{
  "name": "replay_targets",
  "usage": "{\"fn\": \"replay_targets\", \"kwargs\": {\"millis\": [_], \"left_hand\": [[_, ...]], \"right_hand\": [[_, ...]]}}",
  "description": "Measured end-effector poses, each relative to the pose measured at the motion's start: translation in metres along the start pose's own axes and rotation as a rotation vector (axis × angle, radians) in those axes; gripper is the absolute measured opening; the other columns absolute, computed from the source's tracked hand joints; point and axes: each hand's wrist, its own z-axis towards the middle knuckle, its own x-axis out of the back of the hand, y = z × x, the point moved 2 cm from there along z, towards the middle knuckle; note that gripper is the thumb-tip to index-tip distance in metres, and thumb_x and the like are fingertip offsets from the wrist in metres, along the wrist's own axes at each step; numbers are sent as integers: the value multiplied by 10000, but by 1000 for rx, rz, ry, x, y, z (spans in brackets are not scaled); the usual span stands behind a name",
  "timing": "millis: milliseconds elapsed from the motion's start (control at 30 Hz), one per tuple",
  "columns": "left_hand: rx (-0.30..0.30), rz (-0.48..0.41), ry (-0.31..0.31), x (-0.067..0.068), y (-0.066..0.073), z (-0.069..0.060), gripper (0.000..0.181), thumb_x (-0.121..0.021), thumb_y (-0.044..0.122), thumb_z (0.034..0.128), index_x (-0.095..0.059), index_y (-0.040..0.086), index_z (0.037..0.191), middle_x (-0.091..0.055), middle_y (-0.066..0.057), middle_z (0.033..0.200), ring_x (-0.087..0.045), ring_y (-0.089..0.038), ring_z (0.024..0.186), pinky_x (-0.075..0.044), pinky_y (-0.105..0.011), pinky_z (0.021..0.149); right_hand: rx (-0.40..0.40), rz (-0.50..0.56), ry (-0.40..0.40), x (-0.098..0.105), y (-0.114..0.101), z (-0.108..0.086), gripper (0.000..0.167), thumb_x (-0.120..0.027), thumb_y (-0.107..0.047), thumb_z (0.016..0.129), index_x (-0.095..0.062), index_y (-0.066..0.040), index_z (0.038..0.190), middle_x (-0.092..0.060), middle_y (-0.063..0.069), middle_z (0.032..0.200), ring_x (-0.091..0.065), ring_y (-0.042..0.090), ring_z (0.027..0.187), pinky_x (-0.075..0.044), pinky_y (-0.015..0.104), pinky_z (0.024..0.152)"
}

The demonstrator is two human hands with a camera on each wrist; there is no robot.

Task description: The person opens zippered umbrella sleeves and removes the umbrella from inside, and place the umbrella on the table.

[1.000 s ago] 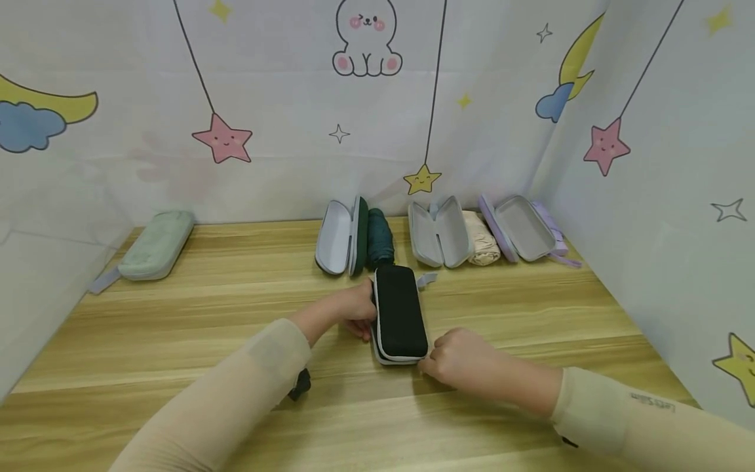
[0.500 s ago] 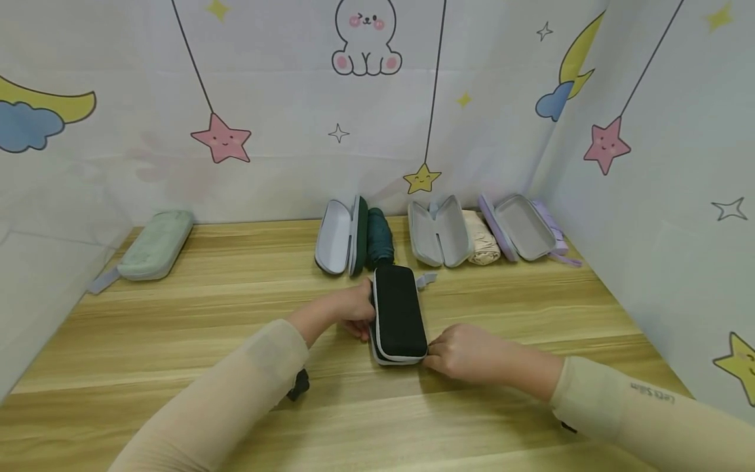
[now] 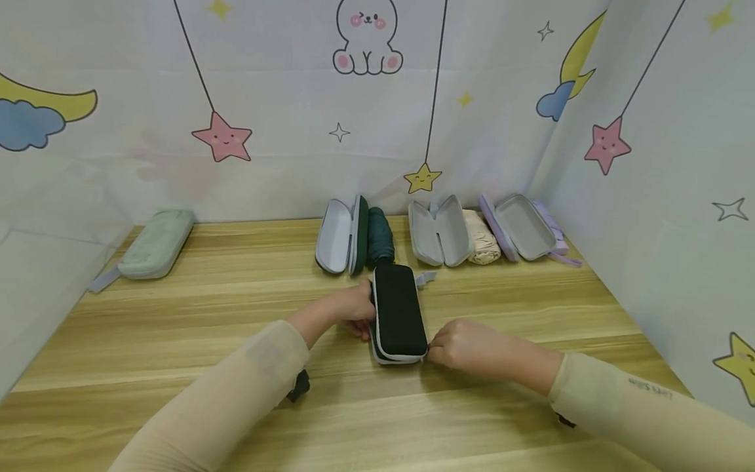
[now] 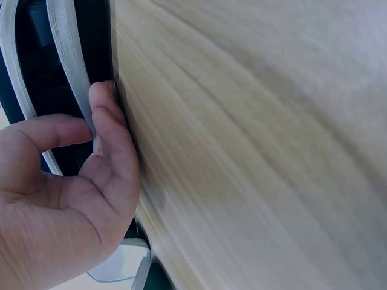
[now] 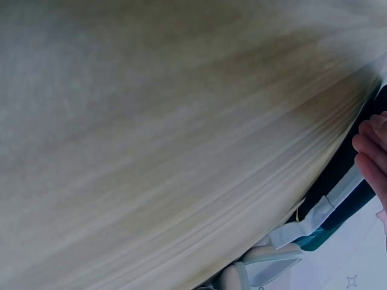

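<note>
A black zippered case (image 3: 401, 311) with pale zipper edging lies at the middle of the table, its two halves parted along the left side and front. My left hand (image 3: 356, 308) is at its left side. In the left wrist view, thumb and fingers (image 4: 115, 136) pinch the pale edging of the lower half, with a dark inside showing between the halves. At the case's front right corner my right hand (image 3: 463, 344) has curled fingers pinching at the zipper; the pull is hidden by them. Only its fingertips (image 5: 372, 142) show in the right wrist view, beside the dark case.
Along the back stand an open dark green case (image 3: 336, 237), a folded teal umbrella (image 3: 380, 237), an open grey-lined case (image 3: 451, 233), a cream folded bundle (image 3: 483, 241) and an open purple case (image 3: 526, 228). A pale green closed case (image 3: 158, 246) lies far left.
My right hand has slid a little way from the case's front corner up along its right side. The front gap looks slightly narrower. The left hand has kept its place.
</note>
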Motion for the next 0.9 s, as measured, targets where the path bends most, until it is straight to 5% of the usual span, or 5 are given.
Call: {"fn": "replay_targets", "kwargs": {"millis": [300, 467, 667, 900], "left_hand": [[-3, 12, -1, 0, 1, 0, 873, -478, -19, 924, 164, 42, 1512, -676, -208, 737, -632, -187, 529, -537, -309, 539], [-7, -4, 3, -2, 0, -1, 888, -476, -39, 912, 171, 44, 1514, -669, -209, 731, -629, -193, 525, -542, -321, 546], [-4, 2, 14, -3, -2, -1, 893, -476, -47, 899, 164, 43, 1516, -671, -205, 727, -624, -187, 521, -544, -316, 546], [-12, 8, 19, -4, -2, -2, 888, -472, -58, 897, 164, 32, 1509, -663, -206, 711, -612, -188, 501, -538, -315, 527]], "right_hand": [[45, 10, 49, -3, 9, -2, 136, -708, -6, 755, -632, -115, 786, -677, -33, 768, -637, 86, 706, -516, 210, 671], [45, 16, 84, -1, 14, -2, 178, -643, 37, 796, -527, -98, 798, -554, -58, 623, -537, 76, 562, -450, 210, 544], [-23, 80, 86, -3, 20, -3, 247, -632, 75, 789, -459, -95, 831, -426, -65, 561, -446, 73, 498, -367, 207, 472], [-165, 228, 36, -7, 30, -2, 271, -761, 17, 771, -535, -100, 864, -593, -17, 634, -595, 123, 560, -465, 223, 515]]}}
